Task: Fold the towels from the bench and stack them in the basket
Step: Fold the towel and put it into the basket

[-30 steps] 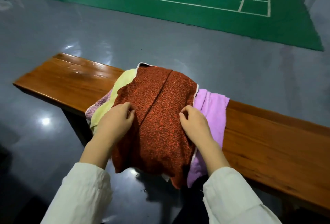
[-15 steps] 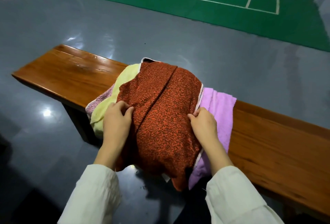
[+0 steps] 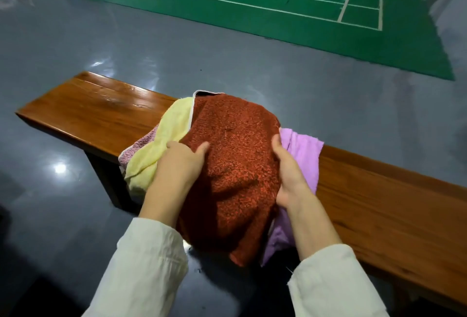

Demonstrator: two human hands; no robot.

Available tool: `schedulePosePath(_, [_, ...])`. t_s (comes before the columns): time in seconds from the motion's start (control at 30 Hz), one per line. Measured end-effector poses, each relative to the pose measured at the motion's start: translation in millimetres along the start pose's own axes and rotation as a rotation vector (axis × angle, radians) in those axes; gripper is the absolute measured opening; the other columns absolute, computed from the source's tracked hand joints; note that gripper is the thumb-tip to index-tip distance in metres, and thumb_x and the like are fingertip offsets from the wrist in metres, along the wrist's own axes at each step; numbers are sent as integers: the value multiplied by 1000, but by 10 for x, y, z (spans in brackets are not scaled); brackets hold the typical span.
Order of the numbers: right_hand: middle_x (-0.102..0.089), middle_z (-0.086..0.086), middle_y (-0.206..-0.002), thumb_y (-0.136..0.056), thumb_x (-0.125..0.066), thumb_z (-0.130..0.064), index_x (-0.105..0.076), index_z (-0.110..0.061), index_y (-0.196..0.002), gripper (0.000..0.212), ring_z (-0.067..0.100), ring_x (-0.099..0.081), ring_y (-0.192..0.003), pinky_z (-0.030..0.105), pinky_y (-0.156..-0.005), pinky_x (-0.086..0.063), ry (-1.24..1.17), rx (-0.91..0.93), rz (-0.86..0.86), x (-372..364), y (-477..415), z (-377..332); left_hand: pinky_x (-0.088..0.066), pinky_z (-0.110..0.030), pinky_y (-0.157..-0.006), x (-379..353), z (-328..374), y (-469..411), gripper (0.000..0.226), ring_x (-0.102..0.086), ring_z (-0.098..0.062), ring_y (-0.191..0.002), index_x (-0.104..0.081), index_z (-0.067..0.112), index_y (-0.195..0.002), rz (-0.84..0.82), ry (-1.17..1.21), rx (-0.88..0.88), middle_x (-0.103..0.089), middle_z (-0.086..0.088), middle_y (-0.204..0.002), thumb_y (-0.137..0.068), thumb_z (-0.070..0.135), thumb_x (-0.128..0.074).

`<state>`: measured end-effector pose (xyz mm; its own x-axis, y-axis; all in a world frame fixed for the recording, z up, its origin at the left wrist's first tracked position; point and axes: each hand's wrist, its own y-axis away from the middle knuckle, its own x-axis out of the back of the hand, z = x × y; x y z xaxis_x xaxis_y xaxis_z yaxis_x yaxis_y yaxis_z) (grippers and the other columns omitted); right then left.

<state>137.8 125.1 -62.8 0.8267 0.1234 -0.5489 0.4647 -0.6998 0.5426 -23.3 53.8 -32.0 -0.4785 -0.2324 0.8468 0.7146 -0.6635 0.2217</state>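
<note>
- Bench (image 3: 96,114): bare wood is showing at its left end and along its right stretch, leaving a hand room on either side.
- Towel heap: the red towel (image 3: 235,165) is lying on top, the yellow towel (image 3: 164,139) and pink towel (image 3: 139,145) are sticking out left and the purple towel (image 3: 304,154) right. Together they are blocking the bench's middle and hanging over its near edge.
- Left hand (image 3: 179,165), right hand (image 3: 288,172): each is gripping and occupying one side of the red towel.
- Grey floor (image 3: 227,58): lying open beyond the bench.

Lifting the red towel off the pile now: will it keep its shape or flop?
Probably floppy: the red towel drapes over the bench edge and its front hangs free. Its nubbly weave likely gives the left hand and right hand good grip. It may drag the yellow towel beneath along.
</note>
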Motion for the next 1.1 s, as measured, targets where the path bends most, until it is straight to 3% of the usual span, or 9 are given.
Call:
schedulePosePath(0.13, [-71, 14, -104, -94, -58, -23, -62, -2, -117, 31, 27, -69, -93, 42, -90, -54, 292, 180, 52, -52, -65, 60, -40, -34, -85, 83, 103, 11, 45, -57, -35, -109, -59, 1, -116, -52, -18, -173, -63, -21, -117, -97, 40, -47])
schedulePosePath(0.27, [-71, 16, -103, -98, -52, -21, -64, -5, -109, 22, 32, -68, -95, 45, -88, -55, 263, 307, 26, -157, 35, -32, -40, -29, -94, 18, 279, 86, 33, -55, -24, -115, -56, 9, -122, -98, 260, -369, -61, -9, -124, -97, 28, -49])
schedulePosePath(0.4, [-65, 24, -115, -98, -50, -23, -56, 2, -124, 36, 37, -64, -106, 51, -93, -51, 143, 373, 13, -140, 276, -223, -39, -12, -88, -79, 521, 342, 35, -56, -2, -108, -55, 13, -126, -137, 500, -596, -60, 8, -117, -93, 19, -59])
schedulePosePath(0.47, [-66, 24, -113, -99, -49, -22, -56, 3, -124, 36, 33, -67, -100, 45, -89, -55, 105, 435, 26, -106, 479, -364, -39, -9, -94, -113, 725, 496, 38, -53, 5, -106, -53, 15, -129, -157, 572, -679, -60, 9, -117, -92, 19, -61])
schedulePosePath(0.57, [-67, 21, -110, -99, -48, -18, -58, 4, -122, 33, 28, -68, -93, 36, -82, -58, 60, 562, 74, 28, 848, -611, -33, -24, -110, -150, 1096, 773, 51, -48, -1, -123, -46, 18, -139, -154, 544, -814, -55, 7, -133, -91, 28, -60])
schedulePosePath(0.73, [-72, 10, -99, -98, -50, -20, -62, -4, -116, 27, 21, -71, -87, 30, -69, -57, 52, 747, 158, 361, 1563, -1013, -34, -18, -106, -126, 1660, 1423, 49, -48, -1, -124, -42, 23, -141, -243, 630, -1000, -52, 9, -138, -94, 23, -56])
schedulePosePath(0.9, [-70, 18, -106, -97, -54, -21, -59, -1, -121, 31, 28, -70, -92, 39, -80, -58, -10, 817, 295, 815, 1941, -1035, -41, -21, -98, -353, 1847, 1844, 38, -56, -2, -111, -50, 29, -130, -371, 654, -1026, -60, 16, -116, -93, 26, -59])
schedulePosePath(1.0, [-70, 18, -100, -96, -55, -17, -62, 1, -114, 26, 28, -70, -86, 37, -76, -58, -55, 762, 392, 1160, 1936, -765, -46, -32, -96, -733, 1691, 1873, 23, -61, -8, -102, -60, 20, -112, -396, 562, -951, -66, 9, -106, -91, 28, -61])
schedulePosePath(1.1, [-72, 14, -97, -95, -56, -17, -63, -4, -112, 23, 23, -71, -84, 30, -66, -57, -57, 635, 454, 1469, 1884, -443, -44, -24, -89, -1101, 1427, 1842, 24, -61, -10, -101, -61, 19, -111, -429, 452, -863, -68, 5, -106, -90, 31, -62])
